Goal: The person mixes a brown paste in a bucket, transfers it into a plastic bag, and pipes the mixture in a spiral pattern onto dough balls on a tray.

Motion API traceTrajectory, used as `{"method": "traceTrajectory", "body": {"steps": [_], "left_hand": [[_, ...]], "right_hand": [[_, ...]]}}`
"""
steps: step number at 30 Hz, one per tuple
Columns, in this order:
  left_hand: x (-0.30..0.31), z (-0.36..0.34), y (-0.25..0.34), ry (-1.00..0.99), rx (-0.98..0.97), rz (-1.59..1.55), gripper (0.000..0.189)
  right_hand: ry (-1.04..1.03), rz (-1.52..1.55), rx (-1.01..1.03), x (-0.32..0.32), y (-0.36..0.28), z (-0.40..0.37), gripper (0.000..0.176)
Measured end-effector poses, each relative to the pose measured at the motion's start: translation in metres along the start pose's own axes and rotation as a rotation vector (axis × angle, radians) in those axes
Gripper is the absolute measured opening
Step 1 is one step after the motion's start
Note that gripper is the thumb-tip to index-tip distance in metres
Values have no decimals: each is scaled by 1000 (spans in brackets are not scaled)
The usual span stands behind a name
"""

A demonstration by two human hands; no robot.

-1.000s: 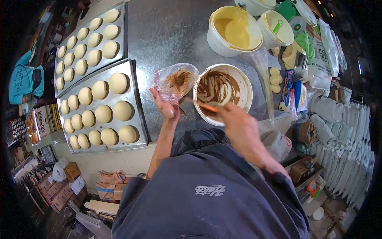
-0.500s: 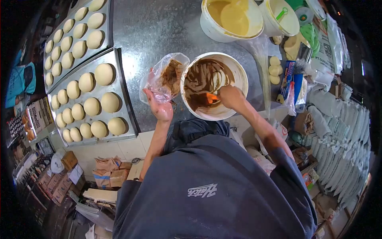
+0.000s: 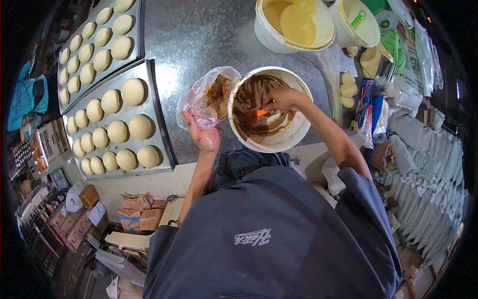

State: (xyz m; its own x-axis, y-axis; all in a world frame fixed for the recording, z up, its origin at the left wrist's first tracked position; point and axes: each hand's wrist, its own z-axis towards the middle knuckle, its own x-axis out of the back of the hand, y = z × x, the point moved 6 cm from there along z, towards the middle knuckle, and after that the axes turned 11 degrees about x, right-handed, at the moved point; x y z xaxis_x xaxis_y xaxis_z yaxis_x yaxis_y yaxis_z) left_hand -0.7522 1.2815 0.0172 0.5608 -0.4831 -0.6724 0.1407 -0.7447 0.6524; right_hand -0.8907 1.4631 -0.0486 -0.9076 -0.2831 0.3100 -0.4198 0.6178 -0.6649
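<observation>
My left hand [image 3: 205,138] is cupped at the lower side of a clear plastic bag [image 3: 187,105], fingers partly hidden by the film. The bag is smeared inside with brown paste [image 3: 217,94], and its mouth lies against the left rim of a white bucket [image 3: 301,130]. Inside the bucket is chocolate-brown paste [image 3: 249,97] with a pale streak in it. My right hand [image 3: 282,99] reaches in from the right, fingers closed on an orange spatula [image 3: 256,115] whose blade rests in the paste.
Two metal trays [image 3: 158,112] of round dough balls [image 3: 141,126] stand on the left. Behind the bucket are a tub of yellow cream [image 3: 298,22] and another white tub [image 3: 363,27] with a green-handled tool. Small dough pieces [image 3: 348,89] and packaging lie at right on the metal table [image 3: 199,35].
My right hand has moved up and slightly left in the bucket with the spatula, whose blade is now further left. My left hand and the bag keep nearly the same place.
</observation>
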Motion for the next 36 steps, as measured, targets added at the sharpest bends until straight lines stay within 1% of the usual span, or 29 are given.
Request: {"method": "traceTrajectory", "body": {"steps": [3, 6, 9, 10, 13, 14, 16, 17, 18, 19, 21, 22, 24, 26, 28, 29, 31, 33, 36], "left_hand": [[9, 2, -5, -19, 9, -6, 59], [14, 3, -5, -14, 25, 8, 59], [13, 2, -2, 7, 70, -39, 59], [13, 2, -1, 17, 89, -66, 59], [5, 3, 10, -89, 44, -26, 60], [7, 3, 7, -125, 94, -102, 61], [3, 3, 11, -82, 75, -122, 62], [3, 3, 13, -57, 69, -128, 62], [6, 3, 13, -56, 80, -106, 62], [9, 6, 14, -57, 91, -86, 62], [10, 6, 13, -49, 104, -79, 62], [8, 6, 14, -45, 107, -87, 62], [4, 10, 18, -48, 96, -97, 62], [1, 12, 23, -50, 70, -100, 62], [-5, 11, 24, -48, 64, -90, 63], [-7, 12, 25, -53, 63, -78, 63], [-8, 11, 23, -64, 59, -37, 63], [-8, 9, 18, -52, 57, -21, 63], [-8, 9, 15, -12, 52, -15, 63]], "right_hand": [[7, 175, -6, 16, -24, -25, 32], [-20, 276, 60, 29, -51, -58, 32], [3, 492, 108, 32, -59, -89, 33], [38, 656, 117, 29, -66, -97, 33], [337, 537, 26, 34, -121, -112, 35], [461, 500, 66, 26, -130, -100, 32], [821, -200, 128, 9, -159, -79, 26], [821, -301, -18, -8, -174, -67, 27], [865, -391, -81, -20, -193, -61, 28], [850, -428, -113, -35, -201, -48, 33], [920, -565, -14, -53, -210, -54, 39], [918, -524, -28, -53, -210, -69, 35], [912, -440, -57, -33, -210, -124, 28], [826, -99, -251, -13, -191, -166, 23], [802, -167, -235, -9, -149, -173, 21], [798, -194, -228, -9, -126, -165, 21], [609, -199, -377, -24, -71, -123, 25], [473, -261, -381, -40, -24, -79, 26], [451, -135, -108, -37, -16, -45, 26]]}}
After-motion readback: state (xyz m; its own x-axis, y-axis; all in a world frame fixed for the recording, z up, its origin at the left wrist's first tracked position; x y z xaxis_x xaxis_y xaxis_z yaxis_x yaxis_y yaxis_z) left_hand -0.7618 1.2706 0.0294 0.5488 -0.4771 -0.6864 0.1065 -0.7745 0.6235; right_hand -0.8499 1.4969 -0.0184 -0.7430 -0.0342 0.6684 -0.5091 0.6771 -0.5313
